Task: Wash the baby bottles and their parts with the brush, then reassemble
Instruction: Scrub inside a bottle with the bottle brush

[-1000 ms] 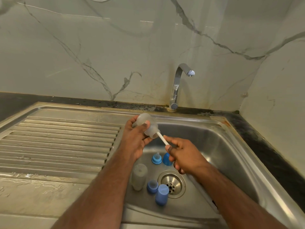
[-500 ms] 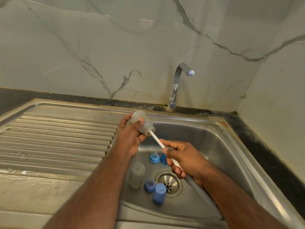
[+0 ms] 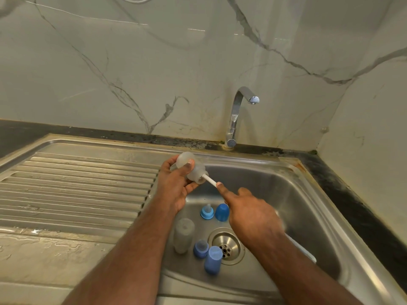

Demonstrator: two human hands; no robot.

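My left hand [image 3: 176,186] grips a frosted clear baby bottle [image 3: 191,167] tilted over the sink's left rim, mouth toward the right. The white brush handle [image 3: 209,181] sticks out of the bottle's mouth; its head is hidden inside. My right hand [image 3: 248,213] holds the handle, forefinger stretched along it. In the basin a second frosted bottle [image 3: 183,235] lies beside the drain. A blue collar with teat [image 3: 207,211] and a blue cap [image 3: 222,212] stand behind the drain; another blue collar [image 3: 200,248] and blue cap [image 3: 213,261] sit in front.
The steel sink basin [image 3: 286,194] has a round drain [image 3: 225,246] in its floor. A chrome tap [image 3: 236,115] stands behind it, with no water running. A ribbed draining board [image 3: 77,190] lies to the left, wet near its front edge. Marble walls close the back and right.
My right hand has pushed the brush deeper into the bottle, so less white handle shows than half a second ago. My left hand holds the bottle in about the same place.
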